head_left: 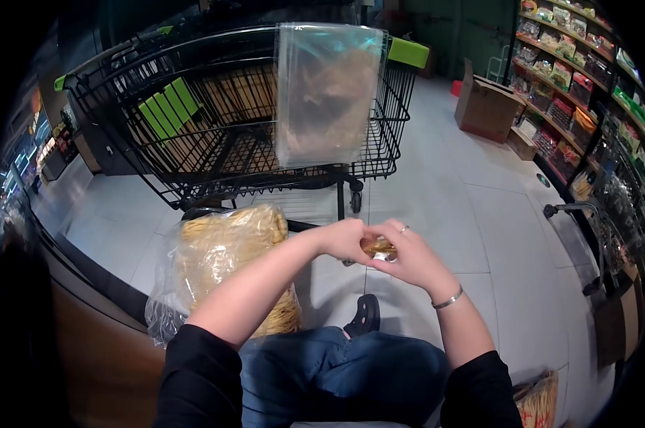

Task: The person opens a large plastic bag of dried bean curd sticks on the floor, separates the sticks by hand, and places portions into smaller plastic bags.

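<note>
In front of my knees, my left hand [345, 241] and my right hand [410, 255] meet with curled fingers. Between them is a small shiny gold-brown thing [379, 247] with a whitish patch; the fingers cover much of it, and its kind does not show. My right hand wears a ring, with a bracelet on the wrist. Left of my hands, partly behind my left forearm, stands a large clear plastic bag [226, 242] packed with yellow dried sticks. A stack of clear flat plastic bags [329, 96] hangs over the near side of the shopping cart.
The black wire shopping cart [229, 135] with green parts stands ahead, cardboard inside it. To the right are stocked shelves [565, 64] and an open cardboard box [488, 107]. Another bag of sticks [538, 399] lies at lower right. A brown surface [108, 349] borders the left.
</note>
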Motion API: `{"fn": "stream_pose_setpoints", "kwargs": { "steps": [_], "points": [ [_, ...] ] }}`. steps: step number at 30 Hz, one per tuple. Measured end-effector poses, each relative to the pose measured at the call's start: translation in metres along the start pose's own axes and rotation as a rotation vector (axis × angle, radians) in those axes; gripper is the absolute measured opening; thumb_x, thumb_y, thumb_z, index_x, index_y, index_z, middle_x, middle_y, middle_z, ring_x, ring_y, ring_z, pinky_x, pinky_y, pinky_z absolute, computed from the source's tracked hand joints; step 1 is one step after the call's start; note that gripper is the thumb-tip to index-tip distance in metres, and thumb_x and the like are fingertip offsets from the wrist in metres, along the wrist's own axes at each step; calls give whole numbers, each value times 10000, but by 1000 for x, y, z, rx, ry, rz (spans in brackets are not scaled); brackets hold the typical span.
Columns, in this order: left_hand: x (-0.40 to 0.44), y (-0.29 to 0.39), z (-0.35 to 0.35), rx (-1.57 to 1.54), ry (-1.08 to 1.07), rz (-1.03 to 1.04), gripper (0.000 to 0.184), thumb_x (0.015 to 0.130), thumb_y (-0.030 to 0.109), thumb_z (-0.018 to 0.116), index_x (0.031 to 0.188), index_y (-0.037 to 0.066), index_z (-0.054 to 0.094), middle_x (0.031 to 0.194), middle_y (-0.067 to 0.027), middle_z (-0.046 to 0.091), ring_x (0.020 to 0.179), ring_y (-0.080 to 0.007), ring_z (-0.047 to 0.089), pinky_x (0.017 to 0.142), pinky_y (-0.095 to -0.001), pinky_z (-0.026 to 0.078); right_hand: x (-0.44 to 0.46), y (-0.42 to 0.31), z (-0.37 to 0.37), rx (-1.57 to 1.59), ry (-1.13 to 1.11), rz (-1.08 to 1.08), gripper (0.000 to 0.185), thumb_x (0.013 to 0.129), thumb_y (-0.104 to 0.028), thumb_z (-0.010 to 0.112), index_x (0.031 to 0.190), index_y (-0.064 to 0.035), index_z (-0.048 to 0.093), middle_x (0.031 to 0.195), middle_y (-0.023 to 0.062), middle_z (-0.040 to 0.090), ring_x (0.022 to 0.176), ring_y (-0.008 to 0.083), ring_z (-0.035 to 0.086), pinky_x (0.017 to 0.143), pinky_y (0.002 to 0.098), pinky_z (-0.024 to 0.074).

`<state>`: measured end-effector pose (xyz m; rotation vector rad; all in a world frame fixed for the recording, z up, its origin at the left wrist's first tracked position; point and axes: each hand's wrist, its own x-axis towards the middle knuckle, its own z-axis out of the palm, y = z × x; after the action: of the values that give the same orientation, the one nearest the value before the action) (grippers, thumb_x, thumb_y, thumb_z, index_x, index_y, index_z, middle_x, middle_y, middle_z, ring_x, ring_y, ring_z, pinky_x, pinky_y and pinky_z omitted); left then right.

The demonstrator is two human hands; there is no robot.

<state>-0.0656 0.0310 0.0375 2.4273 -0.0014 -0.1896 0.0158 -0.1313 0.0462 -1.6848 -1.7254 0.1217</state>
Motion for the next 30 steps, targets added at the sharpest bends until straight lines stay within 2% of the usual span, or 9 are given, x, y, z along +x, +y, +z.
{"fn": "stream_pose_setpoints", "kwargs": {
  "steps": [4, 8, 10, 12, 18, 20, 23, 25, 30],
  "points": [
    [16, -26, -27, -16, 12, -28, 339, 581, 206, 692, 830, 22, 555, 697, -74, 571, 640, -145, 514, 611, -284, 426, 23, 35, 29, 65, 193, -129, 282, 671, -44, 623, 945, -67, 556, 814, 76, 526, 694, 183, 536, 567, 249, 446],
    [30, -56, -33, 33, 616, -161, 512, 571, 291, 724, 965, 39, 516, 863, -80, 563, 882, -177, 527, 744, -288, 430, 49, 67, 50, 12, 496, 76, 82, 691, -47, 598, 770, -32, 584, 677, 58, 569, 600, 201, 572, 552, 254, 462],
    [37, -73, -31, 95, 734, -254, 430, 624, 263, 695, 945, 31, 529, 827, -76, 574, 823, -174, 571, 684, -278, 457, 67, 82, 63, 647, 761, 457, 101, 730, -51, 584, 794, 26, 578, 679, 77, 600, 573, 142, 587, 533, 224, 462],
    [39, -82, -29, -343, 712, -475, 328, 691, 225, 643, 923, 20, 538, 781, -59, 584, 687, -147, 598, 581, -249, 464, 80, 92, 83, 728, 837, 414, 144, 750, -52, 577, 808, 79, 564, 677, 106, 605, 577, 111, 588, 525, 202, 461],
    [54, -80, -9, -391, 1121, -166, 161, 776, 96, 527, 900, 3, 570, 765, -62, 598, 635, -130, 593, 563, -239, 457, 114, 80, 105, 859, 1012, 508, 124, 745, -22, 574, 817, 78, 559, 673, 92, 593, 575, 106, 573, 520, 208, 460],
    [56, -82, -6, -86, 1180, 14, 218, 768, 80, 525, 971, 8, 561, 800, -95, 594, 697, -161, 586, 616, -244, 455, 119, 81, 106, 856, 1020, 492, 116, 751, -13, 566, 817, 82, 557, 703, 90, 591, 577, 107, 570, 502, 215, 458],
    [58, -75, -5, -14, 1145, -27, 254, 783, 72, 462, 1018, 22, 547, 934, -141, 551, 851, -248, 542, 733, -286, 430, 124, 87, 109, 827, 1055, 481, 121, 740, -30, 577, 818, 62, 570, 718, 94, 598, 590, 127, 570, 517, 233, 456],
    [62, -74, -5, -37, 1117, -58, 280, 792, 76, 413, 1039, 21, 531, 1041, -162, 498, 937, -295, 494, 807, -317, 396, 127, 91, 106, 299, 1034, 408, 109, 703, -42, 594, 787, 27, 584, 703, 101, 588, 598, 193, 572, 544, 279, 461],
    [58, -81, -3, -34, 1137, -24, 316, 799, 61, 392, 1096, 0, 478, 1050, -151, 499, 944, -253, 499, 802, -297, 396, 125, 92, 92, -179, 896, 27, 116, 638, -39, 604, 748, -9, 580, 706, 112, 542, 621, 276, 542, 560, 351, 457]
  ]
}}
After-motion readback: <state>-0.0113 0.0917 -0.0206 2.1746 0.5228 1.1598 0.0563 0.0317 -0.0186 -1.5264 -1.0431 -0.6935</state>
